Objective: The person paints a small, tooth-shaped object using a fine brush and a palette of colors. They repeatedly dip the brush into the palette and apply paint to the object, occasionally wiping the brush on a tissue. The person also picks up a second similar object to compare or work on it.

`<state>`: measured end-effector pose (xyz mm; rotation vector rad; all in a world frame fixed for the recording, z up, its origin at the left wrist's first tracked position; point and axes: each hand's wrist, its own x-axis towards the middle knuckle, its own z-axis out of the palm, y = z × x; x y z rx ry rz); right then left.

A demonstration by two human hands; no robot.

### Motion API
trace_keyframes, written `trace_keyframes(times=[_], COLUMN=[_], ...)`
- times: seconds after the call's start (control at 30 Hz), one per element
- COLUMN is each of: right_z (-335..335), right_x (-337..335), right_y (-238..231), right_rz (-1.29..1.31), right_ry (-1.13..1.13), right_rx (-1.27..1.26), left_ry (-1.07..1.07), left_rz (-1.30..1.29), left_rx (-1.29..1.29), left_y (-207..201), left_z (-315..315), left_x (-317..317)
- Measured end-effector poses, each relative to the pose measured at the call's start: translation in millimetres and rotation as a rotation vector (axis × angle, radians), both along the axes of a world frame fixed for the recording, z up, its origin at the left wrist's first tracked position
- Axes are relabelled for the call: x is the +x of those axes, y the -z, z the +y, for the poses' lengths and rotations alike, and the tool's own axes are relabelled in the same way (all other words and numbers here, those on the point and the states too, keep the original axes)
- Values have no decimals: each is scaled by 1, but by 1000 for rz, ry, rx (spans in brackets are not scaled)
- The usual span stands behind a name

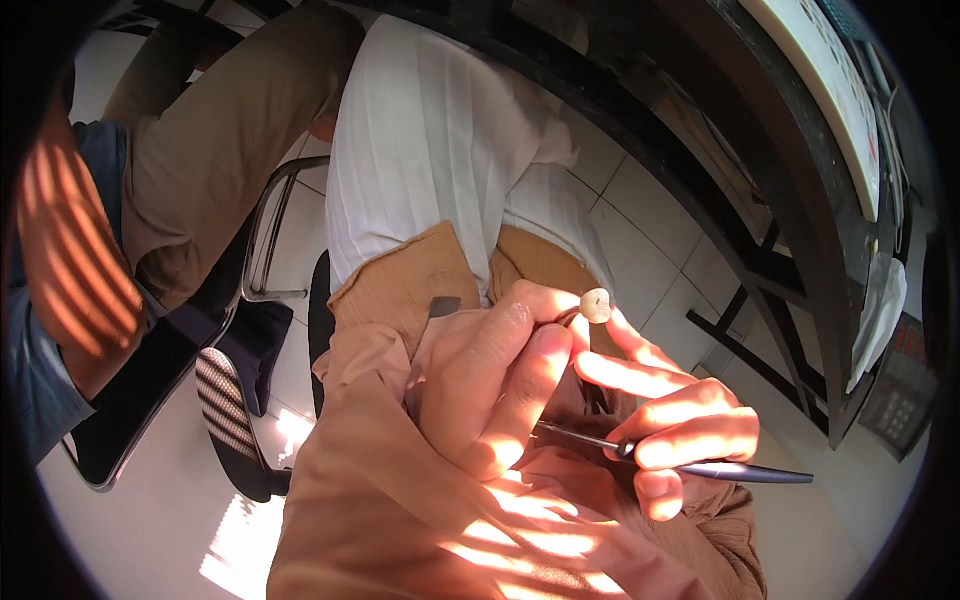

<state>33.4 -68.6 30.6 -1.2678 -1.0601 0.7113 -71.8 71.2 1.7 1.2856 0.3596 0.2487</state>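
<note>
Above my lap, my left hand (500, 375) is closed in a pinch, with a small round cream-coloured piece (595, 306) at its fingertips. The piece bears a small dark mark. Its lower side and whatever it may be fixed to are hidden by my fingers. Close by on the right, my right hand (690, 415) grips a slim tool with a dark blue handle (750, 471) and a thin metal shaft (575, 434). The shaft points left, toward the heel of my left hand; its tip is hidden. My right index fingertip reaches up beside the cream piece.
A black table frame (790, 330) curves along the right, with a white board (825, 90) on top. White sheeting (880, 320) hangs by a dark keypad device (895, 390). At left, another person (235, 130) sits by a metal-framed chair (262, 240).
</note>
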Motion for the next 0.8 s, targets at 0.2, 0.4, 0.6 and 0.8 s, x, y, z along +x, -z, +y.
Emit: trace_keyframes(times=[0.2, 0.4, 0.6, 0.8], right_z=[-3, -1, -1, 0], right_x=[-2, -8, 2, -5], right_y=[9, 14, 7, 6], right_rz=[-48, 7, 62, 123], right_ry=[-13, 51, 12, 252], right_rx=[54, 70, 63, 105], left_ry=[75, 75, -7, -111], left_rz=[-57, 26, 89, -80], left_rx=[12, 7, 24, 138], left_y=[6, 0, -4, 11], left_z=[2, 5, 6, -4], left_x=[-3, -3, 1, 0])
